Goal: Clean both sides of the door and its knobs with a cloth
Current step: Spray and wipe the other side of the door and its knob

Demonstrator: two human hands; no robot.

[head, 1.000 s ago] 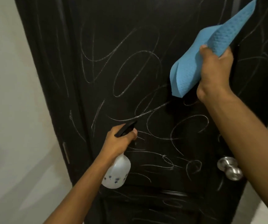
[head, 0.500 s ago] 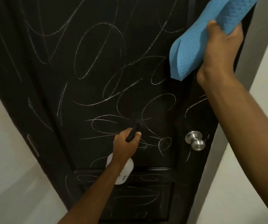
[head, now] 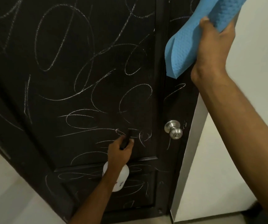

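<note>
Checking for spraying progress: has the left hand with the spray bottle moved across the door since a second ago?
Yes. The left hand with the spray bottle has moved toward the door knob and lower on the door.

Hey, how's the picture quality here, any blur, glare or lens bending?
Head view: dim, even light; the dark door swallows detail, though its chalk scribbles read clearly. Small glare on the metal knob. The right hand and blue cloth look slightly soft. Wide-angle lens tilts the door's edges.
</note>
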